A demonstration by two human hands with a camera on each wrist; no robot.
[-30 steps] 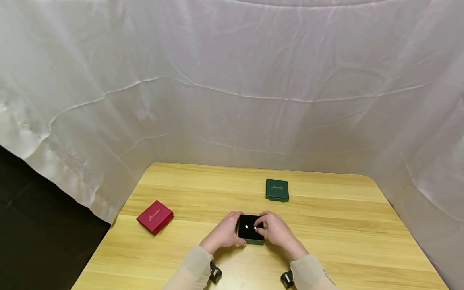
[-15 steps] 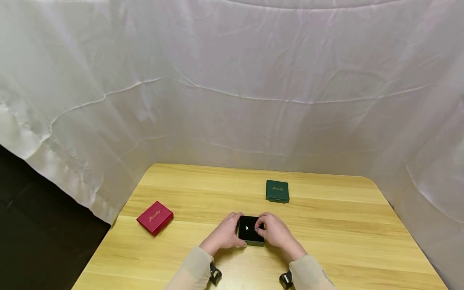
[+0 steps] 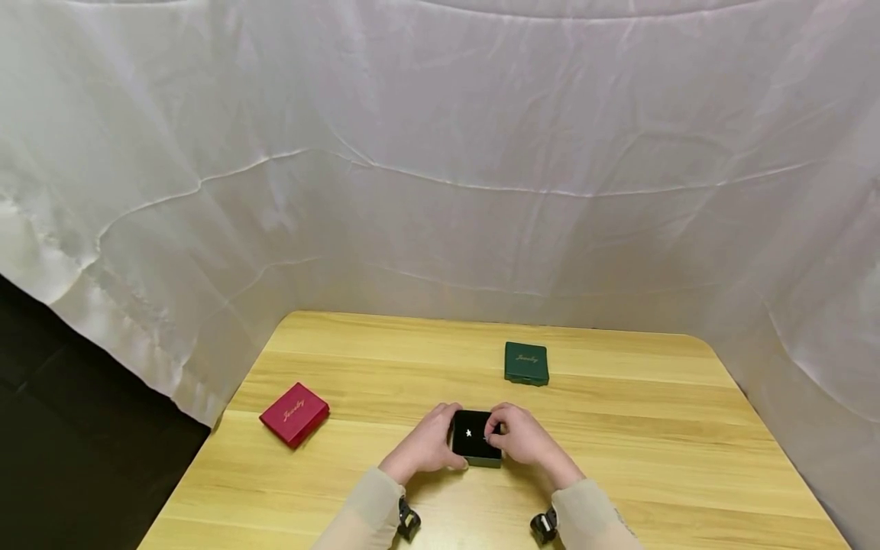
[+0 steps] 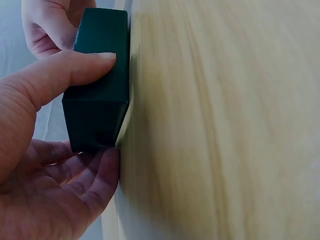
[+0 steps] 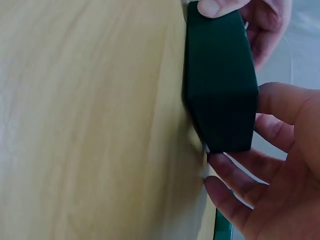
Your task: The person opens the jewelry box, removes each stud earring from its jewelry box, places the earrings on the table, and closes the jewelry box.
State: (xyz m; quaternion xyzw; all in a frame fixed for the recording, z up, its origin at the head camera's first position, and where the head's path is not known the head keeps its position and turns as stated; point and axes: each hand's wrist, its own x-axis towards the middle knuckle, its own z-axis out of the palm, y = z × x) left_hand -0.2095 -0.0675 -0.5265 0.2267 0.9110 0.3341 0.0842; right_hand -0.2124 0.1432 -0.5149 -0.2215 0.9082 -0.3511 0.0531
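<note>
we are looking at a dark green jewelry box base [image 3: 483,461] that is sitting near the front of the pale wood-grain tabletop [image 3: 632,428], between our two hands. it is lying open side up, squarish and shallow, and a matte black insert [image 3: 473,450] is filling it. in both wrist views its walls are looking deep green and plain, and straight edges are meeting at crisp corners.

on the insert's left half a small silvery star [image 3: 469,433] is standing out brightly against the black. to its right a second silvery piece [image 3: 485,438] is showing only as a speck, since our fingers are covering most of it.

our left hand [image 3: 431,439] is keeping its grip clamped on the base: the thumb is pressing the front wall while the other fingers are reaching round the left side. our right hand [image 3: 520,437] is bringing thumb and index finger together on the second silvery piece, its other fingers curling by the base's right wall.

beyond the base a green square lid [image 3: 526,363] is lying flat, gold script reading "jewelry"; well to the left a crimson jewelry box [image 3: 296,414] is resting at an angle, bearing the same gold word.
</note>
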